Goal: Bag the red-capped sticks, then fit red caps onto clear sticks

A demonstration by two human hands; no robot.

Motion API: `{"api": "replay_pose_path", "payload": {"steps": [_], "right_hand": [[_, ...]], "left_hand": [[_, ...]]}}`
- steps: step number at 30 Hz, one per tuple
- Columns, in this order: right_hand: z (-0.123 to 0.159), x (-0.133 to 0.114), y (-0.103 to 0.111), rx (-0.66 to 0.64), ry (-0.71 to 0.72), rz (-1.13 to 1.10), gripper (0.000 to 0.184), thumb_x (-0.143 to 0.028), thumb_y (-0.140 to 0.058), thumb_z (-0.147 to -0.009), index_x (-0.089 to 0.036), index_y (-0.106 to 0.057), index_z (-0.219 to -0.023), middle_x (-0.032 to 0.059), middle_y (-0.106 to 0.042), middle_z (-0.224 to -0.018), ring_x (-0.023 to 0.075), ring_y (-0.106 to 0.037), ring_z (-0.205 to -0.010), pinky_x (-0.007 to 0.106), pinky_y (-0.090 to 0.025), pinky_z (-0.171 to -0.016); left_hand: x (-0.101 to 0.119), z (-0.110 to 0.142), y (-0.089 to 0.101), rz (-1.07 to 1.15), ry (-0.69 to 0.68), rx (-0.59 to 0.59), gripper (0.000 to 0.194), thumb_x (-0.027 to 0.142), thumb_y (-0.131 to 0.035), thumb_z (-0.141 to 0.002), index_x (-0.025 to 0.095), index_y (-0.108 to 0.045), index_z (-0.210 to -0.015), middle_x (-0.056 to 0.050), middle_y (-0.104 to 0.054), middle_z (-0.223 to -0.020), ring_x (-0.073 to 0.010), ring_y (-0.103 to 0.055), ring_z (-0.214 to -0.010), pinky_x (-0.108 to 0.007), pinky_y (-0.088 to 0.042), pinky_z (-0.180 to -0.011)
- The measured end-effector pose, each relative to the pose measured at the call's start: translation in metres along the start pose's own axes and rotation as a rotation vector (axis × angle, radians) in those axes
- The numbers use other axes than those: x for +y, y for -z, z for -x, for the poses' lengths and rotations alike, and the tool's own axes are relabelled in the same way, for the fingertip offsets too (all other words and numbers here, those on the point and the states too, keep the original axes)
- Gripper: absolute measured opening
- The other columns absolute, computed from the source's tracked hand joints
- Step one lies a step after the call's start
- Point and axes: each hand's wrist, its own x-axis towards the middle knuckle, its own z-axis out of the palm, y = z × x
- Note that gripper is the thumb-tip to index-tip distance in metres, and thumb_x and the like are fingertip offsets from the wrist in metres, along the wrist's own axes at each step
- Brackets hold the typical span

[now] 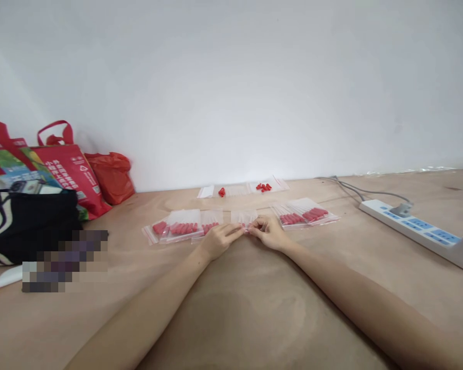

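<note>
A small clear zip-lock bag [242,217] lies flat on the table in front of me, with a little red content showing at its near edge. My left hand [220,240] reaches in from the left, its fingers closed on the near edge of that bag. From the right, my right hand [269,233] pinches the same edge close to the left fingertips. Fingers partly hide the bag's contents. Overlapping zip bags with red pieces [184,226] spread out left of my hands. More filled bags [304,213] fan out to the right.
Farther back lie a bag with small red pieces [264,187] and a red piece [221,192]. A white power strip [412,226] with a grey cable stands right. Red shopping bags [71,174], a red plastic bag [111,177] and a black cloth bag [34,221] sit left. A wall rises behind.
</note>
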Motion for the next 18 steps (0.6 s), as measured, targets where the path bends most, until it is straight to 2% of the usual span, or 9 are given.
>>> {"api": "replay_pose_path", "payload": {"steps": [5, 10, 15, 18], "right_hand": [[0.005, -0.006, 0.001, 0.019, 0.051, 0.074, 0.017, -0.029, -0.054, -0.075, -0.017, -0.062, -0.066, 0.0003, -0.058, -0.062, 0.0110, -0.051, -0.061, 0.023, -0.040, -0.060], [0.008, -0.013, 0.003, -0.014, 0.141, 0.177, 0.021, -0.039, -0.061, -0.071, -0.021, -0.067, -0.082, 0.0016, -0.062, -0.072, 0.0125, -0.055, -0.068, 0.025, -0.040, -0.065], [0.005, -0.006, 0.000, -0.054, 0.106, 0.029, 0.022, -0.037, -0.054, -0.078, -0.018, -0.066, -0.074, 0.0011, -0.060, -0.066, 0.0111, -0.053, -0.062, 0.023, -0.041, -0.060], [0.004, -0.003, 0.000, -0.060, 0.083, 0.074, 0.020, -0.031, -0.052, -0.079, -0.016, -0.063, -0.069, 0.0010, -0.059, -0.065, 0.0110, -0.052, -0.062, 0.023, -0.040, -0.060]], "left_hand": [[0.003, 0.000, 0.000, 0.111, 0.115, 0.092, 0.023, 0.019, -0.038, -0.088, 0.019, -0.061, -0.092, -0.004, -0.066, -0.090, -0.0111, -0.062, -0.085, -0.023, -0.052, -0.074], [0.005, -0.001, 0.001, 0.164, 0.135, 0.077, 0.023, 0.020, -0.039, -0.088, 0.019, -0.062, -0.087, -0.003, -0.067, -0.088, -0.0104, -0.062, -0.083, -0.022, -0.051, -0.073], [0.004, 0.000, 0.002, 0.138, 0.120, 0.063, 0.026, 0.018, -0.036, -0.088, 0.018, -0.062, -0.084, -0.003, -0.068, -0.086, -0.0107, -0.063, -0.079, -0.022, -0.051, -0.067], [0.003, 0.000, 0.002, 0.127, 0.118, 0.044, 0.026, 0.017, -0.036, -0.088, 0.018, -0.062, -0.083, -0.003, -0.067, -0.087, -0.0109, -0.062, -0.080, -0.022, -0.051, -0.067]]}}
